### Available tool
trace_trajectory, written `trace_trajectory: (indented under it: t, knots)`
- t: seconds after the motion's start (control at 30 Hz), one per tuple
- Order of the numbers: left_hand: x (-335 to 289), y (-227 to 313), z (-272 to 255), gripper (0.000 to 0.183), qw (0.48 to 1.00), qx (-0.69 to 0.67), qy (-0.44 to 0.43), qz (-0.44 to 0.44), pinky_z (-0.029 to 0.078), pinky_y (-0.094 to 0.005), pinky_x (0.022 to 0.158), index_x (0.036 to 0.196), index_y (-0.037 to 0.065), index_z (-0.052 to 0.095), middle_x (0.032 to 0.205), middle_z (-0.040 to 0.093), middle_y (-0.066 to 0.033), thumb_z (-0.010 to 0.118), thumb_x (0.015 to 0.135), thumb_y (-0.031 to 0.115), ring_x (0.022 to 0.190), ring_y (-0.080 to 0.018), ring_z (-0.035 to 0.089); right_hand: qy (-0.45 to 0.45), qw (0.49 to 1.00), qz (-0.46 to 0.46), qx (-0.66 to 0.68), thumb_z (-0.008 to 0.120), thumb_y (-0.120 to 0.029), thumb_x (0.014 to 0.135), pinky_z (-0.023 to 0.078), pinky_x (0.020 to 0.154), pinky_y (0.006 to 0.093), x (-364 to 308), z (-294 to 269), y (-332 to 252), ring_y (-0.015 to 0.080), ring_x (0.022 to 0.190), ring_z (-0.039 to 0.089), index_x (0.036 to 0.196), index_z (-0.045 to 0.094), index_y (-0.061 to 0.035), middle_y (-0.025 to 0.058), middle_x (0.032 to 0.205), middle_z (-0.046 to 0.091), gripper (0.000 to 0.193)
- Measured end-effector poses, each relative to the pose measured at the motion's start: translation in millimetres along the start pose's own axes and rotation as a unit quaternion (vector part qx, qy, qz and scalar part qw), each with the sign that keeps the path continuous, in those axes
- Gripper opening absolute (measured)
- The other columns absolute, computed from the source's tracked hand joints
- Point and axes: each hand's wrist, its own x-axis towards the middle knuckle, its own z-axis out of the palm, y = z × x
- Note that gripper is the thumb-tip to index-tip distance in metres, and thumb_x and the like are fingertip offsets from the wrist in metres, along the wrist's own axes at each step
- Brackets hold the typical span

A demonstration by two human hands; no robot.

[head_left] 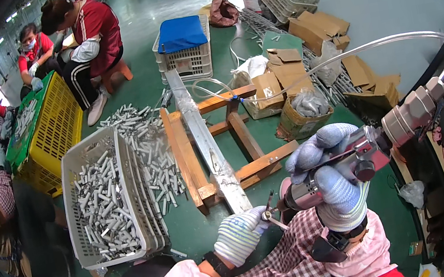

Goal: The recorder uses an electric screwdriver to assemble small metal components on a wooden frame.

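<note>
My right hand (330,170), in a blue knitted glove, is wrapped round a grey air-powered hand tool (301,192). A clear hose runs from the coupling (414,112) at its rear. In a striped white glove, my left hand (241,236) pinches a small metal part (275,220) right at the tool's front end. Its exact kind is partly hidden by the fingers and the tool. Just beyond my left hand lies the near end of a long silver metal bar (204,135), resting across a wooden frame (189,167).
A pale crate stack (74,222) holds many small silver cylinders; more cylinders (159,166) lie heaped on the floor. Co-workers sit by a yellow crate (52,143) at left. Ahead stand a crate with a blue cover (181,34) and cardboard boxes (289,68). The clear hose (376,42) arches overhead.
</note>
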Motion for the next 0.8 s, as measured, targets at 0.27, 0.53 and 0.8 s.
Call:
trace_trajectory:
  t: [0.27, 0.53, 0.8]
  knots:
    - [0, -1, -1, 0.031, 1.0, 0.015, -0.016, 0.003, 0.051, -0.0394, 0.067, 0.11, 0.007, 0.061, 0.086, 0.066, -0.015, 0.061, 0.083, 0.022, 0.077, -0.0319, 0.064, 0.053, 0.998, 0.019, 0.012, 0.078, -0.01, 0.073, 0.055, 0.071, 0.0366, 2, 14, 0, 0.0256, 0.084, 0.064, 0.114, 0.049, -0.0051, 0.0115, 0.092, 0.062, 0.051]
    - [0, -4, 4, 0.033, 0.999, -0.015, 0.028, 0.024, 0.051, -0.0405, 0.065, 0.102, 0.002, 0.063, 0.078, 0.064, -0.0184, 0.065, 0.08, 0.026, 0.072, -0.0336, 0.064, 0.013, 1.0, 0.017, 0.015, 0.071, -0.002, 0.078, 0.057, 0.075, 0.037, 3, 6, 4, 0.0266, 0.088, 0.065, 0.116, 0.046, -0.0034, 0.0146, 0.094, 0.063, 0.046]
    - [-1, -5, 3, 0.028, 1.0, -0.013, -0.004, 0.008, 0.052, -0.0386, 0.069, 0.107, 0.007, 0.062, 0.089, 0.066, -0.0147, 0.061, 0.083, 0.023, 0.079, -0.0312, 0.065, 0.067, 0.997, 0.022, -0.016, 0.082, -0.016, 0.069, 0.054, 0.065, 0.0361, -6, 15, 2, 0.026, 0.079, 0.063, 0.113, 0.051, -0.0073, 0.0079, 0.088, 0.06, 0.054]
